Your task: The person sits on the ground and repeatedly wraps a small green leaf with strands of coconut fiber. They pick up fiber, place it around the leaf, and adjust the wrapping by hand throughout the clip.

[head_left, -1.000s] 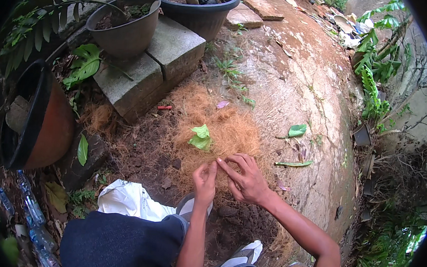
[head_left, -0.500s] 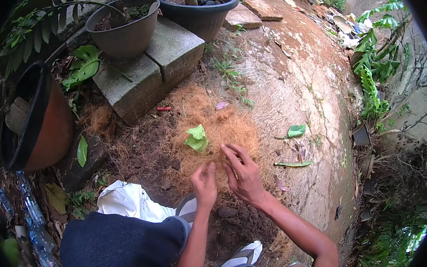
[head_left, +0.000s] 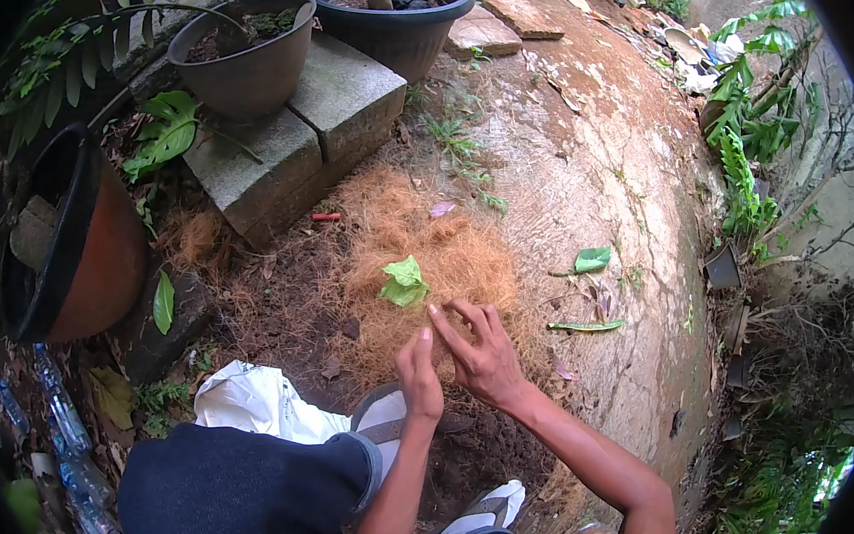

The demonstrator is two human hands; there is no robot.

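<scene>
place: outdoor garden corner | showing: dark round plastic plant pots (head_left: pixel 247 62) sitting on grey concrete blocks (head_left: pixel 296 141) | bare brown soil (head_left: pixel 294 297) | green weeds (head_left: pixel 753 142) growing

The coir (head_left: pixel 419 241) is a loose, flattened mound of dry, tan-brown fibres spread on bare soil beside a concrete block. A small crumpled green leaf (head_left: pixel 404 281) lies on its near half, flat among the fibres. The mound's near edge thins into dark earth.

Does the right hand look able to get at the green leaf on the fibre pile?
Probably yes: the right hand hovers just below-right of the green leaf, which lies exposed on the coconut fibre pile, nothing between.
</scene>
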